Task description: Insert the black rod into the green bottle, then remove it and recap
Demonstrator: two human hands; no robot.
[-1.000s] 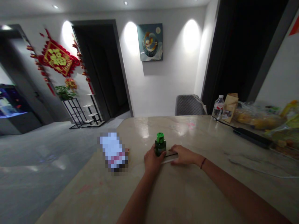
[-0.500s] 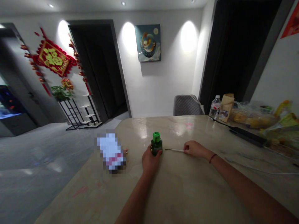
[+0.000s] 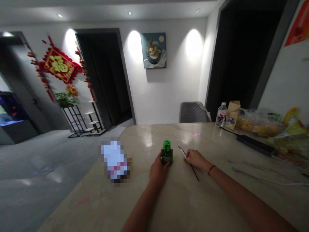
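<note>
You're at an early stage, I'd judge: both pieces secured, nothing joined or opened. Your left hand (image 3: 158, 169) has its grip closed round the lower part of the green bottle (image 3: 167, 158), wrapping its left and near sides. Bottle stands upright on the desk (image 3: 176, 206), in front of you and well in from the far edge. Green cap (image 3: 166, 146) looks seated on the neck, so count it as on. Your right hand (image 3: 195, 159) pinches a thin stick (image 3: 182, 152), white along one stretch and dark at both ends. Can't tell if that's one piece or two lying together. It slants from the upper tip, near the bottle's right side, down past your fingers toward you. Stick and bottle are apart, no contact. Can't tell whether the stick rests on the desk or sits just above it. So: holding the bottle, done; holding the stick, done. Open items: cap not off, stick not touching the bottle, neither grip released. The pixelated object (image 3: 116, 159) to the left and the black device (image 3: 255, 144) to the right both lie clear of your hands.
</note>
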